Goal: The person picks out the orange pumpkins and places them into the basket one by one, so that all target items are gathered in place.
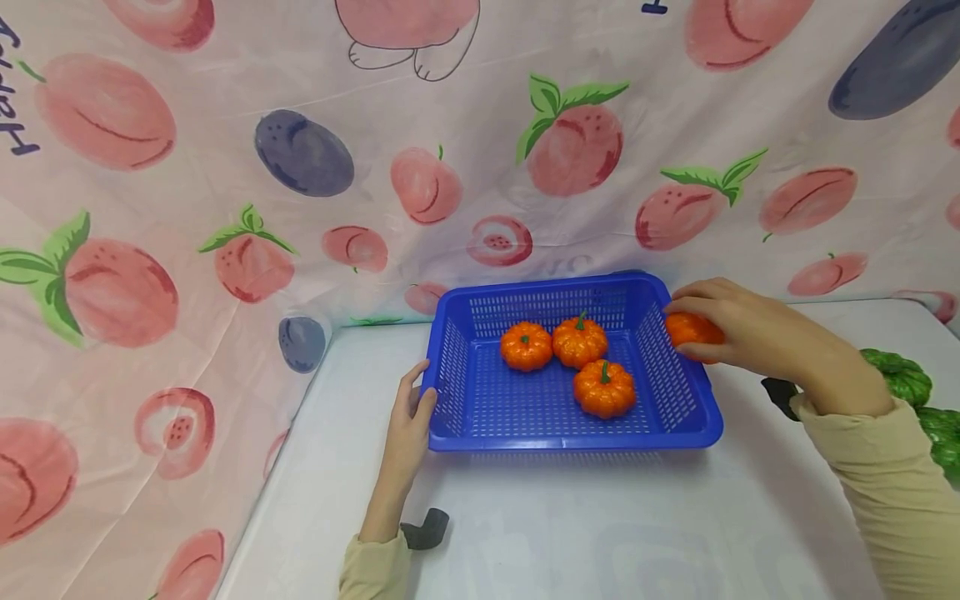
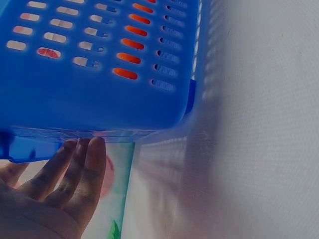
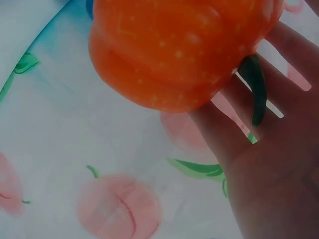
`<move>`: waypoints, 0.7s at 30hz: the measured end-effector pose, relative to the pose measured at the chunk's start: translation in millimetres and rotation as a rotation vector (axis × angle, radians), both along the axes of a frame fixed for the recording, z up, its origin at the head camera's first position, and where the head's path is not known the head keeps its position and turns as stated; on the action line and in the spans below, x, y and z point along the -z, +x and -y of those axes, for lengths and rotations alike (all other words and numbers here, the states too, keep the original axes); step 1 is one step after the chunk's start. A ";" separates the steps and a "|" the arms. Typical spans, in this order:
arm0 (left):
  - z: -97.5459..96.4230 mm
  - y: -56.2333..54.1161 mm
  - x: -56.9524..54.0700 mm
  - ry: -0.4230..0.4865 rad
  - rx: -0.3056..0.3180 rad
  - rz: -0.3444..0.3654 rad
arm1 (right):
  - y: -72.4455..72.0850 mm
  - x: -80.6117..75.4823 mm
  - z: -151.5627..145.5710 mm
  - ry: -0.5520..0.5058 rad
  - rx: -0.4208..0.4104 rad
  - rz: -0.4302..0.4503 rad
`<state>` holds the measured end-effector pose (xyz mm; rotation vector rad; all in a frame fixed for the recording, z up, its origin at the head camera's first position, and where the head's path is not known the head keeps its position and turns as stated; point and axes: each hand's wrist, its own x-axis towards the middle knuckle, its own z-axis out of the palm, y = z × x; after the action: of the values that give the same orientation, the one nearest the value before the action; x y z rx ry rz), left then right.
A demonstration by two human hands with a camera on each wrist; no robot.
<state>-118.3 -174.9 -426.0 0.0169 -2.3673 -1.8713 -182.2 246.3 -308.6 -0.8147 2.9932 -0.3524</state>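
Observation:
A blue plastic basket (image 1: 558, 444) with slotted walls stands on the white surface. Inside it lie three small orange pumpkins: one at the left (image 1: 527, 347), one at the back (image 1: 580, 342) and one nearer the front (image 1: 604, 389). At the basket's right rim my right hand (image 1: 738, 327) grips another orange pumpkin (image 1: 695, 334); its green stem (image 3: 255, 87) points toward the palm in the right wrist view. My left hand (image 1: 408, 425) is at the basket's left side, and its nearly straight fingers (image 2: 92, 162) touch the outer wall in the left wrist view.
Green pumpkin-like vegetables (image 1: 900, 379) lie at the right edge, partly behind the right forearm. A fruit-printed cloth (image 1: 465, 108) hangs behind the basket and down the left side. Dark wrist-camera parts (image 1: 426, 530) stick out beside the sleeves.

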 end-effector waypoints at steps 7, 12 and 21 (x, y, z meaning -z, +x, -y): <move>0.0 -0.2 -0.3 -0.008 -0.006 -0.001 | -1.3 -1.9 10.0 0.004 -0.015 -0.005; -0.4 -0.3 -0.4 -0.005 -0.007 -0.005 | -2.0 -2.5 15.7 -0.017 -0.048 -0.025; -0.7 0.0 -0.9 -0.011 -0.012 -0.007 | -4.0 -2.2 28.6 -0.028 -0.074 -0.009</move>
<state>-118.3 -174.1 -425.0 0.0233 -2.3681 -1.8502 -186.3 217.6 -306.4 -0.9284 2.9630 -0.3907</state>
